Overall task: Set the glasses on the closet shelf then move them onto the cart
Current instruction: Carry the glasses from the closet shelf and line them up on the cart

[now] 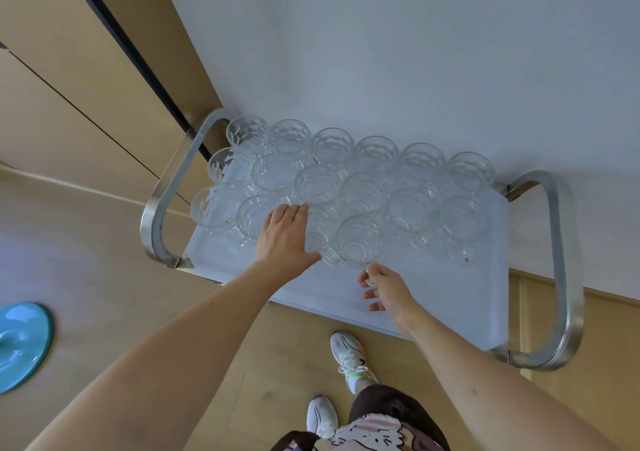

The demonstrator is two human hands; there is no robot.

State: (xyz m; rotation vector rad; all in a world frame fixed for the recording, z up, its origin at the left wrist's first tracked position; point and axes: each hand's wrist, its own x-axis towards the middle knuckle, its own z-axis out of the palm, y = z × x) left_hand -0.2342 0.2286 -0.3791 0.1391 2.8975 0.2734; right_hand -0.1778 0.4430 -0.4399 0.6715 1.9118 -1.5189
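Several clear glass mugs (377, 160) stand in rows on the pale blue top of the cart (433, 295). My left hand (284, 236) lies palm down over one mug (320, 232) in the front row, fingers across its rim and thumb by its side. Just to the right stands the nearest mug (358, 239). My right hand (384, 288) is at the near side of that mug, thumb and forefinger pinched on its handle, the other fingers loose. Both mugs stand upright on the cart top.
Chrome loop handles rise at the cart's left end (162, 208) and right end (561, 270). The cart stands against a pale wall (381, 52), with wooden closet doors (69, 104) to the left. A blue round object (20, 343) lies on the wooden floor. My feet (346, 353) are near the cart's front edge.
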